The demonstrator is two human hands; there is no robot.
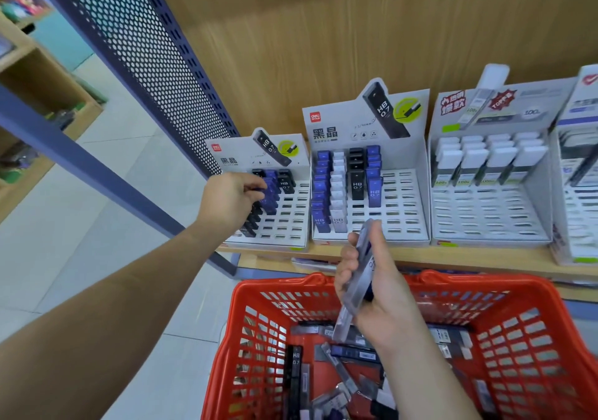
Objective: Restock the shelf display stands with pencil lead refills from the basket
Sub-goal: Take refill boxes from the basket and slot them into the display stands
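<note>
Lead refills lay jumbled in the bottom of the red basket, just below the shelf and its front edge. Over the basket's far rim the right hand gripped a bundle of refill cases. The left hand reached into the leftmost display stand at the shelf's left end, fingertips pinching a blue refill case in a rear slot. The middle stand stood partly filled.

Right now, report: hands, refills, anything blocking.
Left hand pinches blue refill at left stand. Right hand grips refill cases above basket. Nothing blocks the empty slots.
</note>
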